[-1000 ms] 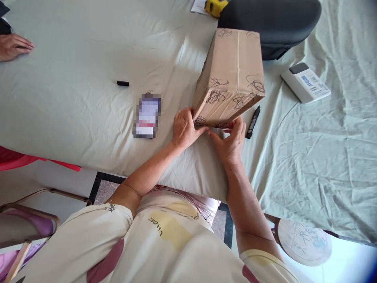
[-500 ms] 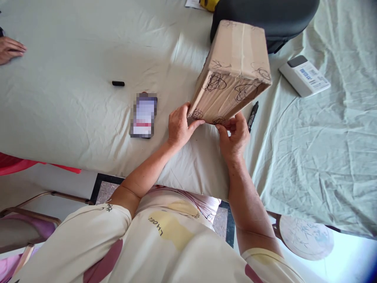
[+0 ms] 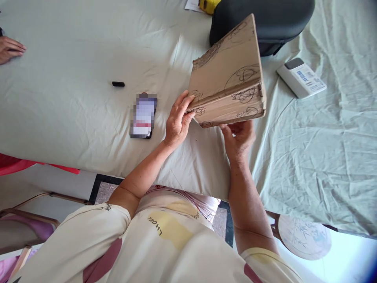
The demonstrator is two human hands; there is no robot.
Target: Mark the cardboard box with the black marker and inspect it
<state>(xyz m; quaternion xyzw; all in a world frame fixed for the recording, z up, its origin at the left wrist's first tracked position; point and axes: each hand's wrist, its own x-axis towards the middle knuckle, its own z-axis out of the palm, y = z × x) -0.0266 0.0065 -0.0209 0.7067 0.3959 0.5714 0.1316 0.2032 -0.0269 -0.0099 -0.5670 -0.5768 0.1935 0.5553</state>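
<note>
A cardboard box (image 3: 226,67) with black scribbles near its corners is tilted between my hands, above the cloth-covered table. My left hand (image 3: 178,120) grips its lower left corner, thumb on the near side and fingers on the upper face. Under the lower right part of the box, my right hand (image 3: 239,139) supports it; the thumb shows at the bottom edge and the other fingers are partly hidden beneath. The black marker seen earlier beside my right hand is now out of sight. A small black cap (image 3: 118,84) lies on the cloth to the left.
A phone (image 3: 144,116) lies left of my left hand. Behind the box sits a black case (image 3: 282,23), with a yellow object (image 3: 208,5) beyond. A white-and-grey device (image 3: 303,78) rests at right. Another person's hand (image 3: 11,50) is at the far left edge.
The box has turned in my hands, so a broad scribbled face now shows instead of the taped side. My left fingers moved onto its upper face; my right hand shifted slightly right, under it.
</note>
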